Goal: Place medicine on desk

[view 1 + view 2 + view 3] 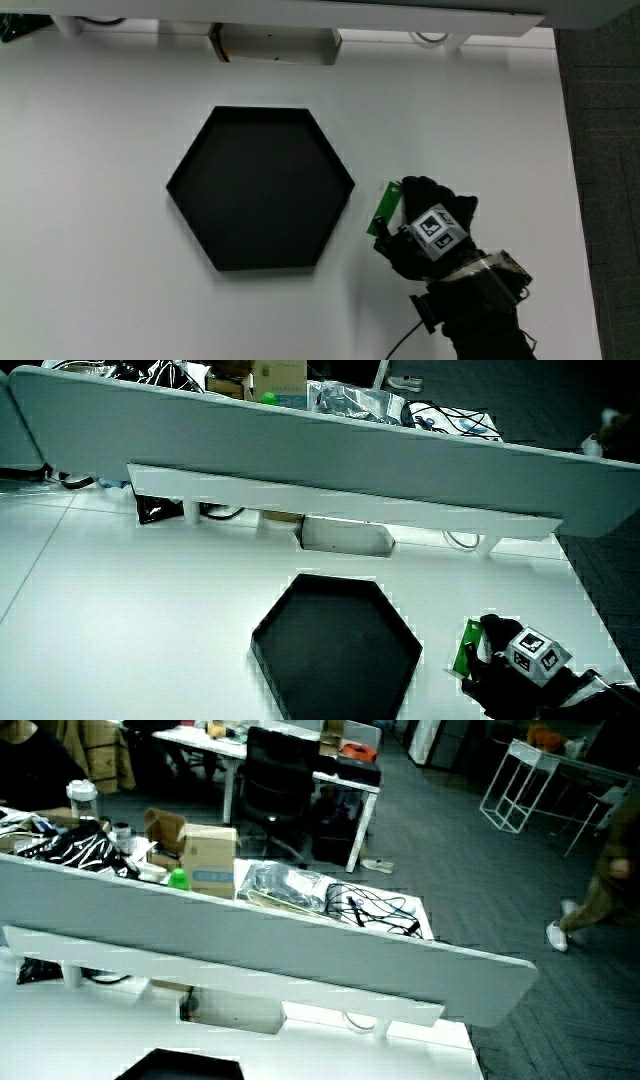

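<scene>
A flat green medicine pack [384,208] [465,648] lies on the white table beside the black hexagonal tray [262,187] [335,645]. The gloved hand [428,232] [515,665] rests on the table beside the tray, with its curled fingers closed around the pack's edge. A patterned cube [435,228] [536,655] sits on the back of the hand. The tray holds nothing that I can see. One side view shows only a corner of the tray [190,1069] and neither hand nor pack.
A low grey partition [330,455] [250,945] runs along the table's edge farthest from the person, with a white box [275,43] [345,533] under it. Cables and boxes lie on the desk past the partition.
</scene>
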`<state>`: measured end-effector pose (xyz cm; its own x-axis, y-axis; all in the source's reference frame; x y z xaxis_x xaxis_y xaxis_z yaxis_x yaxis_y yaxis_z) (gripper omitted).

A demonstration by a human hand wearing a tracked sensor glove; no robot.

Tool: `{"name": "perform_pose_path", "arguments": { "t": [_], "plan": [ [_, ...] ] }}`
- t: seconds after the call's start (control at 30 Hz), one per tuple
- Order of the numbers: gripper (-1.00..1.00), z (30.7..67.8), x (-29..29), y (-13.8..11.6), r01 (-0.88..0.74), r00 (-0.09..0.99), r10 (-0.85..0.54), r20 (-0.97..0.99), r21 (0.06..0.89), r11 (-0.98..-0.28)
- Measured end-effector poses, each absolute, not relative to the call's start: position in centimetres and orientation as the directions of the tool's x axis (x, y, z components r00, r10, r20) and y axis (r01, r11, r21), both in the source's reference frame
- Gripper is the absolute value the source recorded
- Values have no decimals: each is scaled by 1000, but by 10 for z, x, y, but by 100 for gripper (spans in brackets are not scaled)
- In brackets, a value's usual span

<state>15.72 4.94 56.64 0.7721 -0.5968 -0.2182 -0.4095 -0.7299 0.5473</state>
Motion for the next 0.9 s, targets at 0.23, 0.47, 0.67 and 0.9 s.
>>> {"name": "perform_pose_path", "arguments": {
  "t": [0.23,0.47,0.67,0.9],
  "plan": [
    [0,576,187,46,-334,820,-536,-203,592,-734],
    [0,601,195,46,-285,829,-523,-196,657,-698],
    [0,624,204,47,-234,832,-513,-210,705,-669],
    [0,645,211,55,-185,839,-501,-212,755,-629]
  ]
}}
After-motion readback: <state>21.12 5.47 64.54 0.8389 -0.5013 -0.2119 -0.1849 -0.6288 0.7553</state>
